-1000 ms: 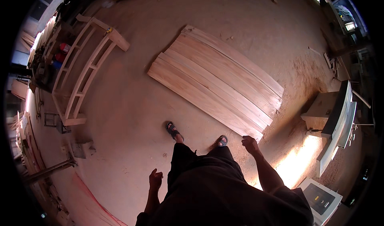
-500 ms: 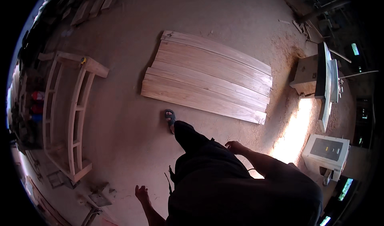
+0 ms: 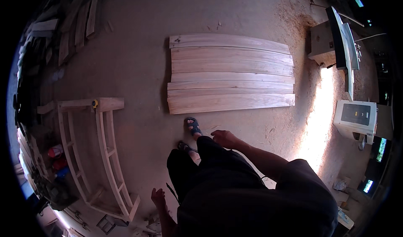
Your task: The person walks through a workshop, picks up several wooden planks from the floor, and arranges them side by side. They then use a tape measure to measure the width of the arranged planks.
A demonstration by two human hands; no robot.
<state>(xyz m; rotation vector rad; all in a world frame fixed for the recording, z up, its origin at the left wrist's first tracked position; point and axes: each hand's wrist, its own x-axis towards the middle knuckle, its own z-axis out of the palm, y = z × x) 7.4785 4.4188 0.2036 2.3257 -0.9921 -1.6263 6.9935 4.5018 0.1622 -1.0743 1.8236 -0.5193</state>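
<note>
My left hand [image 3: 158,198] hangs low at my left side, fingers apart and a little bent, with nothing in it. My right hand [image 3: 225,139] is held in front of my right thigh, its fingers loosely bent and a fingertip stretched out; no object shows in it. Ahead of my feet, several long wooden boards [image 3: 231,78] lie flat side by side on the floor, their ends uneven. Neither hand touches them; the right hand is the nearer. To my left stands a long wooden frame [image 3: 105,132] with short crosspieces. A yellow and black tape measure [image 3: 95,104] sits on its far end.
On the right stand a machine with a dark, long top [image 3: 338,44] and a pale box-shaped unit [image 3: 356,116]. Between them and the boards runs a bright sunlit strip [image 3: 317,123]. Loose planks [image 3: 82,25] lie at the far left; sawdust [image 3: 294,20] covers the far right floor.
My view has turned, so the boards now lie nearly level across it and the frame appears lower. A second sandalled foot has come into view. My right hand has swung forward and left.
</note>
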